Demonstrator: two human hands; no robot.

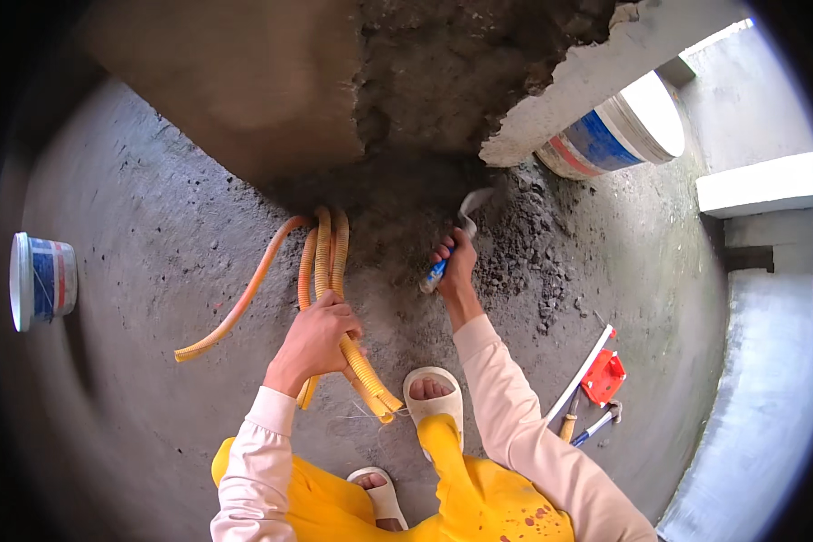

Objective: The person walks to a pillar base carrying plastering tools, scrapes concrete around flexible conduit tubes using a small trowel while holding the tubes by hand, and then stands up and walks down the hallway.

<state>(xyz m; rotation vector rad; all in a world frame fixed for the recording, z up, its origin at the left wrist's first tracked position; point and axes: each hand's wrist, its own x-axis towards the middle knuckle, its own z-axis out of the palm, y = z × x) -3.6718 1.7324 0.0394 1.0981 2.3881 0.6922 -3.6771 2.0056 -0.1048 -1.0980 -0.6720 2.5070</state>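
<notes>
Left hand: left hand point(314, 336) is clenched around a bundle of yellow corrugated conduits point(327, 271), gripping them at mid-length where they lie together; the grip appears to gather them and pull them a little to the left, away from the broken patch.
Right hand: right hand point(454, 264) is clenched on the blue handle of a trowel point(456, 237), blade tilted up and away toward the wall's foot; the blade is blurred, so I cannot tell whether it touches the mortar.
Conduits: the far ends run up to the base of the wall point(244, 90) and vanish into the dark gap there; the near ends lie loose on the floor point(135, 253) just beside the sandalled foot point(432, 397). One orange conduit point(244, 298) splays off to the left, outside the grip.
Wall: smooth render on the left, a rough chipped cavity point(443, 72) in the middle, directly above where the tubes enter.
Rubble: loose grey rubble point(533, 262) is scattered on the floor right of the trowel, below the cavity.
Posture: yellow trousers and pale sleeves show at the near edge; the person seems to crouch close, which keeps both hands within reach of the gap.
Tools at right: a red box point(603, 376), a white pipe point(583, 370) and a hammer point(598, 423) lie together, near but off the work spot.
Buckets: a striped bucket point(610, 131) lies far right by the wall; a small white tub point(42, 280) stands far left, well apart.
</notes>
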